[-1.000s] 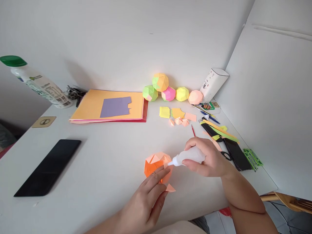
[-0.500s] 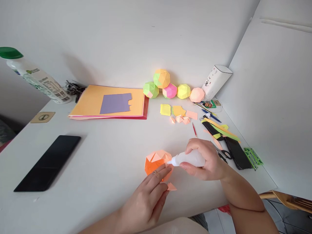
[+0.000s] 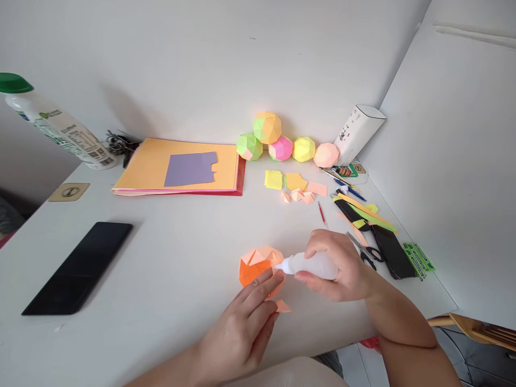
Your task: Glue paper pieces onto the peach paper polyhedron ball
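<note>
In the head view, the only one, a hollow peach-and-orange paper shell (image 3: pixel 247 271) sits on the white table (image 3: pixel 181 242), near the middle, its open side showing. The right hand (image 3: pixel 342 266) is closed around a white squeeze bottle (image 3: pixel 312 265), probably glue, tilted so its nozzle (image 3: pixel 279 266) meets or nearly meets the shell's right rim; exact contact is hard to tell. The left hand (image 3: pixel 237 328) lays its fingertips on the shell's near right side and appears to pinch a small peach triangle (image 3: pixel 284 306) between thumb and finger. Done well, this step calls for light, even squeezing, a thin bead kept on the flap, and steadying fingers that neither dent the wall nor touch wet glue. Counting: one shell and one bottle are at the hands; far off, by the wall, stand five closed paper balls (image 3: pixel 267 127), one resting on others. Nearer lie three small folded peach pieces (image 3: pixel 297 195). There is one pair of scissors (image 3: pixel 374 253) to the right, one purple sheet (image 3: pixel 190 169) far left, and two dark slab-like devices, one left (image 3: pixel 80 269), one right (image 3: pixel 392 251).
</note>
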Demonstrator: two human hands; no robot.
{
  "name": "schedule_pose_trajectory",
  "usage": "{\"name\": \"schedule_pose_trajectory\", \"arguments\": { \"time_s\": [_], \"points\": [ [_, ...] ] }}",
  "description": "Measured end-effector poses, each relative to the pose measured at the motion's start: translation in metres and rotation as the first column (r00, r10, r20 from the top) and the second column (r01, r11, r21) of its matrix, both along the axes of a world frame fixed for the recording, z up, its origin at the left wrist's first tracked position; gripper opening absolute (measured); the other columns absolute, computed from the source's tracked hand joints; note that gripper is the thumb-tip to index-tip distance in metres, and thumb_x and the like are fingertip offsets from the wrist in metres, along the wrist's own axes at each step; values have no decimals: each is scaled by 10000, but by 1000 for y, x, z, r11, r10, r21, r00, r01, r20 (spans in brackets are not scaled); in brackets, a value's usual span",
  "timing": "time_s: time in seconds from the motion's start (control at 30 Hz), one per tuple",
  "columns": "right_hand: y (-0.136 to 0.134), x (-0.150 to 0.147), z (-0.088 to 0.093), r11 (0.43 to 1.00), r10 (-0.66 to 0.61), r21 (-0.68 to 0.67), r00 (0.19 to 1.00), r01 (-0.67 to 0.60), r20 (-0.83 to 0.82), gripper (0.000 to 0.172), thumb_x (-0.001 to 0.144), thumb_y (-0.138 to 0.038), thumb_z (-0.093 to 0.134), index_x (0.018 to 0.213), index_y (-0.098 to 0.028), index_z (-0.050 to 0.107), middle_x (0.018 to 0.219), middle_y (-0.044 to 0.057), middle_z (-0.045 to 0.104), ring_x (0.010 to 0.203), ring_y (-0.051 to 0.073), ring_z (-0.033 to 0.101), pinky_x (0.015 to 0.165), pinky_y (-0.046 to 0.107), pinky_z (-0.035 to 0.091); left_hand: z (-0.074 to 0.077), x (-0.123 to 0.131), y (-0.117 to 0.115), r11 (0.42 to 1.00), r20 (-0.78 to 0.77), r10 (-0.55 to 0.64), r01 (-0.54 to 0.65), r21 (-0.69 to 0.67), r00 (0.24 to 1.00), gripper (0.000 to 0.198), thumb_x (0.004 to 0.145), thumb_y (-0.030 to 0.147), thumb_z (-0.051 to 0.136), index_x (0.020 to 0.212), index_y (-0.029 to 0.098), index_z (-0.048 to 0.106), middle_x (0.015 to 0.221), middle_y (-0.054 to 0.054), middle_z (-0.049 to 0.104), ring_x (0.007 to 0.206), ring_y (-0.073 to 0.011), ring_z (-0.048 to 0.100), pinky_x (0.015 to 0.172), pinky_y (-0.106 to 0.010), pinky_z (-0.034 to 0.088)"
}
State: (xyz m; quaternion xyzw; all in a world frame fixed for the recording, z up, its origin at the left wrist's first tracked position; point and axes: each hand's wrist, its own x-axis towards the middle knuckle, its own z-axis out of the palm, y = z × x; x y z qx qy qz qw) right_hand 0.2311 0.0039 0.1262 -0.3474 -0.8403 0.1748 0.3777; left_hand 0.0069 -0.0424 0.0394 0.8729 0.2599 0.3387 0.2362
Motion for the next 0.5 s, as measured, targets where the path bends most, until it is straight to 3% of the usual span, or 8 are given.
{"name": "schedule_pose_trajectory", "arguments": {
  "time_s": [0.5],
  "points": [
    [-1, -1, 0, 1000, 1, 1, 1000, -1, -1, 162, 849, -252, 634, 898, -229, 481, 656, -45, 548, 523, 100, 469, 501, 226, 390, 0, 0, -1, 1000, -14, 6, -6, -5, 1000, 214, 901, 15, 432, 969, 143, 589, 1372, -160, 561, 1380, -278, 437, 1069, -393, 492]
  ]
}}
